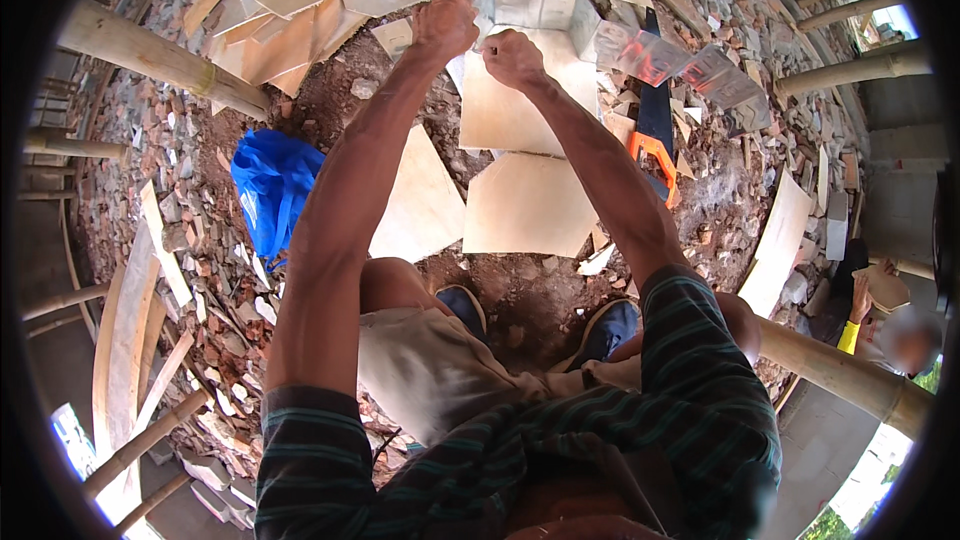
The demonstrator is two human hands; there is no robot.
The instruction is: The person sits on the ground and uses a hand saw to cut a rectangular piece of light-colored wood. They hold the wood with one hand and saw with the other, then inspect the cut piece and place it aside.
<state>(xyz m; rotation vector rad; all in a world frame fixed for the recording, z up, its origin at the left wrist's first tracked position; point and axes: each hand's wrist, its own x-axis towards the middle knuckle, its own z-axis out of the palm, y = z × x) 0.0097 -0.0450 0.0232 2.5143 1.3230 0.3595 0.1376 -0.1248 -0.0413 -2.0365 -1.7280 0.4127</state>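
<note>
- Near: shoes [610, 330] on dirt and rubble, to left and right; knees bent above them.
- Beyond the shoes: a pale board [530, 205] flat on the ground, a second, left board [418, 205] just beside it.
- Left: blue bag [272, 185], crumpled on rubble. Right: saw [655, 125], orange handle nearest, dark blade running far.
- Farther, centre: far board [500, 120], partly under the right forearm.
- At its far-left edge: left hand [446, 26] and right hand [514, 58], close together. Grip: fingers of both curled tight into fists; cannot tell what, if anything, is pinched inside.
- Shiny strip [640, 55], panelled and silvery: its left end lies just beside both fists; from there it bends right, crosses over the saw blade and trails onto rubble.
- Farthest, left: board pile [300, 0], loosely overlapped.
- Risk, judged: a tug on the strip could snag or tear it on the blade, or shift the saw.
- Risk, judged: bare fingers could be nicked if strip or board edges are sharp; uneven rubble could let the far board rock.
- Writing: pale print on the bag, too bent to read; red patches on the strip look like glare or colour, no lettering made out.
</note>
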